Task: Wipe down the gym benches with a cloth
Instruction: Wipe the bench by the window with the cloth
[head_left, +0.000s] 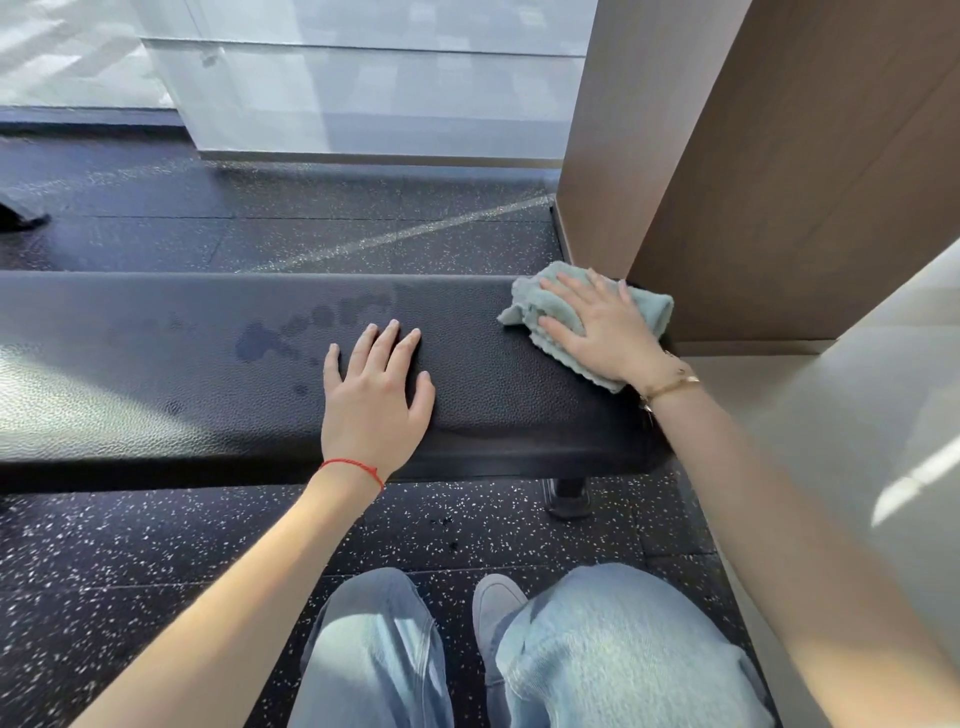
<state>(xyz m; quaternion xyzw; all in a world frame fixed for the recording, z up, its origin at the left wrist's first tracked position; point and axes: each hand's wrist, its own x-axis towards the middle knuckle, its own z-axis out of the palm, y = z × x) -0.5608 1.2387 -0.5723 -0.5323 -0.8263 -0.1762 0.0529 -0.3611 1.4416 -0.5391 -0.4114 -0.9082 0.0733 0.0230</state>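
Observation:
A long black padded gym bench (156, 374) runs across the view from the left edge to the brown wall. My left hand (376, 395) lies flat on its top with fingers spread and holds nothing. At the bench's right end, my right hand (597, 327) presses flat on a crumpled pale green cloth (540, 301) that rests on the pad. Damp streaks (311, 332) mark the leather just left of my left hand.
A brown wall panel (779, 182) stands right against the bench's right end. One bench foot (569, 493) rests on the speckled black rubber floor (156, 545). My knees in light jeans (597, 649) are close below. Frosted glass (363, 78) lines the far side.

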